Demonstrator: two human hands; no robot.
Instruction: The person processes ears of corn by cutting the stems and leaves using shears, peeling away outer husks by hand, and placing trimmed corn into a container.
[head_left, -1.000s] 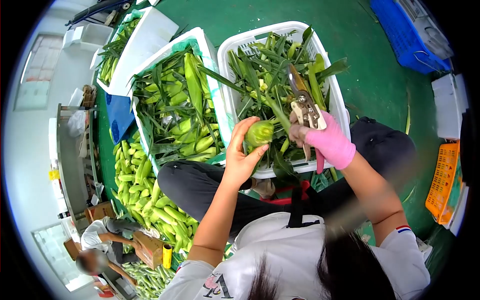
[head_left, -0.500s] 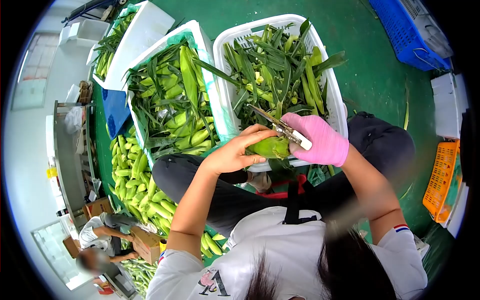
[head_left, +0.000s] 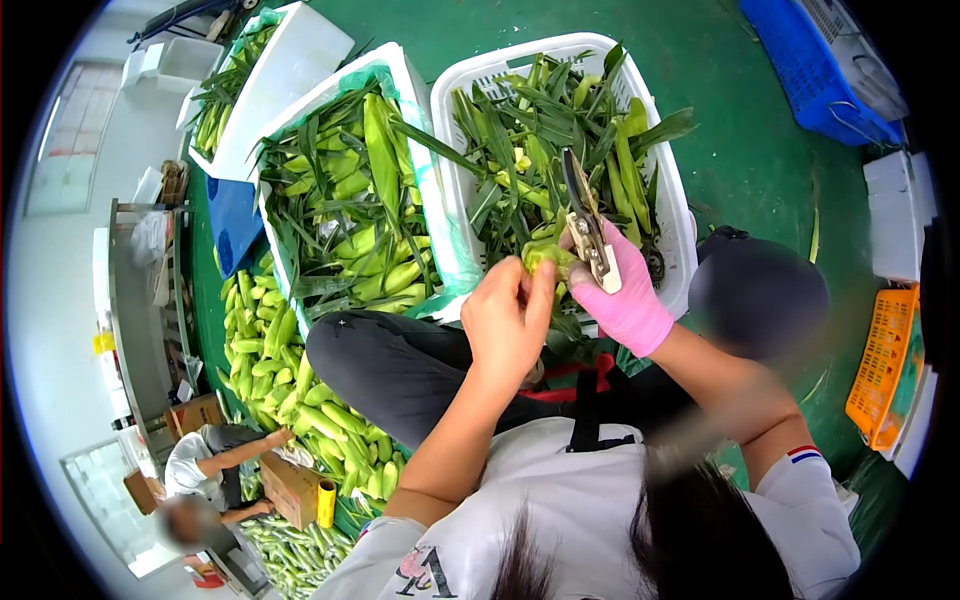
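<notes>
My bare left hand [head_left: 508, 318] is closed on the end of a green ear of corn [head_left: 545, 256], its thumb and fingertips pinching the husk. My right hand [head_left: 632, 305], in a pink glove, grips pruning shears [head_left: 588, 228] with pale handles, the dark blade pointing up and away from me. The gloved thumb and fingers sit against the corn's right side. Most of the ear is hidden between the two hands. Just beyond them is a white plastic basket [head_left: 676, 225] full of cut husks and leaves [head_left: 560, 120].
Left of the basket, a white foam box [head_left: 405, 85] holds unhusked corn [head_left: 380, 150]. A big pile of trimmed corn [head_left: 265, 320] lies on the floor. Another person [head_left: 200, 465] handles a cardboard box [head_left: 290, 490]. Blue [head_left: 800, 70] and orange crates [head_left: 882, 365] stand at right.
My left hand has moved right and turned to pinch the corn's end. The shears have swung from pointing left to pointing upward, off the corn. The other person's arm has reached toward the pile.
</notes>
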